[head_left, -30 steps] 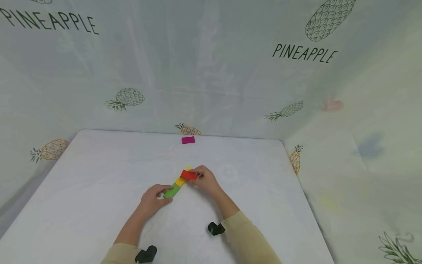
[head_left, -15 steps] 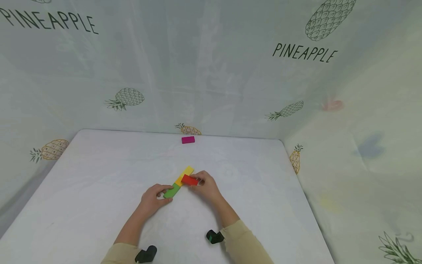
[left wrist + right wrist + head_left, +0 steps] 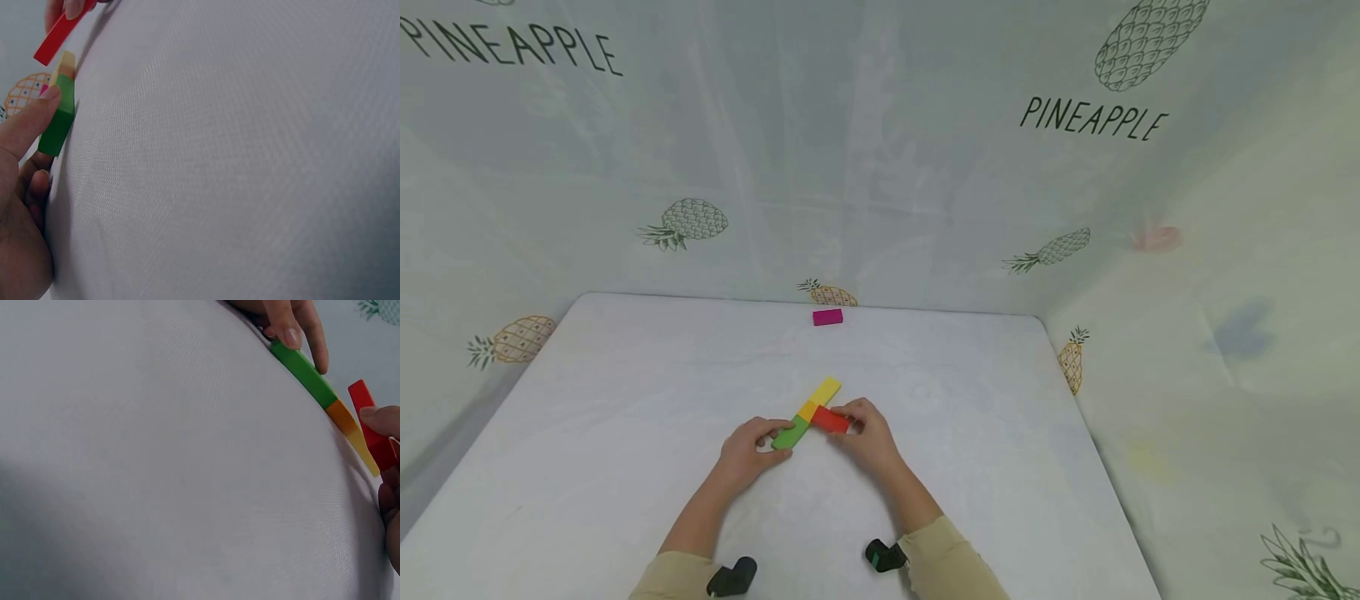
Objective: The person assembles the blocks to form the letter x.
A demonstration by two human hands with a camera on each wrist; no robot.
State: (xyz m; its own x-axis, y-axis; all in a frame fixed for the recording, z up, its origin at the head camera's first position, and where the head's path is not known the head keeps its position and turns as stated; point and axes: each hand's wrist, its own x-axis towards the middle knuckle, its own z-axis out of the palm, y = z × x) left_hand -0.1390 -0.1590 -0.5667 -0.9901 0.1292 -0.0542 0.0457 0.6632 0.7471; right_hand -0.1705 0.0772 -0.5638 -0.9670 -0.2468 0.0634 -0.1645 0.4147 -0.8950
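A green block (image 3: 792, 433), an orange block (image 3: 807, 412) and a yellow block (image 3: 827, 389) lie end to end in a slanting row on the white table. My left hand (image 3: 747, 455) pinches the green block at the near end, thumb on one side and fingers on the other. Between thumb and fingers, my right hand (image 3: 870, 435) pinches a red block (image 3: 831, 419) by its right end. In the right wrist view the red block (image 3: 373, 428) is tilted and raised off the table, beside the row. Its free end points toward the orange block.
A magenta block (image 3: 827, 317) lies near the far edge of the white table (image 3: 625, 417). Behind and beside the table hangs a pineapple-print curtain (image 3: 880, 167). Dark wrist-worn devices, one at each sleeve (image 3: 951, 562), sit low over the table.
My right hand has drawn the red block toward me, from over the yellow block to beside the orange one, uncovering the yellow block. My left hand and the row have stayed put.
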